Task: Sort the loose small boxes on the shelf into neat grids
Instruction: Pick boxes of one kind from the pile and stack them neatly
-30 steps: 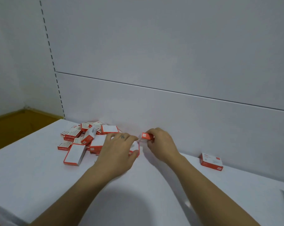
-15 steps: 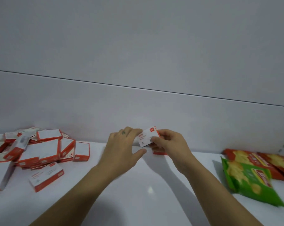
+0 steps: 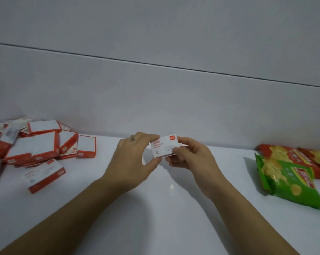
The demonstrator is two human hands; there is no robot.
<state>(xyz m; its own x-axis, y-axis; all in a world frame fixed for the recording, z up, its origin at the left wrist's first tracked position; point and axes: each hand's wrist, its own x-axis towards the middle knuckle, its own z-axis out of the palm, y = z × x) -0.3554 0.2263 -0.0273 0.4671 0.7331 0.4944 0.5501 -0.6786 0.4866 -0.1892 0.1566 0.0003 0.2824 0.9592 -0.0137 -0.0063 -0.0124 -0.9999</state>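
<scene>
A small white box with red print (image 3: 162, 145) is held up between both hands above the middle of the white shelf (image 3: 155, 208), its printed face toward me. My left hand (image 3: 135, 157) pinches its left end with fingers above and thumb below. My right hand (image 3: 190, 157) grips its right end, thumb on the face. A loose heap of several red-and-white boxes (image 3: 37, 142) lies at the left against the back wall. One more box (image 3: 45, 174) lies flat apart from the heap, nearer to me.
A green snack bag (image 3: 287, 181) and red snack bags (image 3: 302, 157) lie at the right end of the shelf. The white back wall (image 3: 155, 98) rises straight behind the shelf.
The view has swung right, so the heap now sits at the left and the snack bags have come into sight. The box has been lifted and turned face-up between both hands.
</scene>
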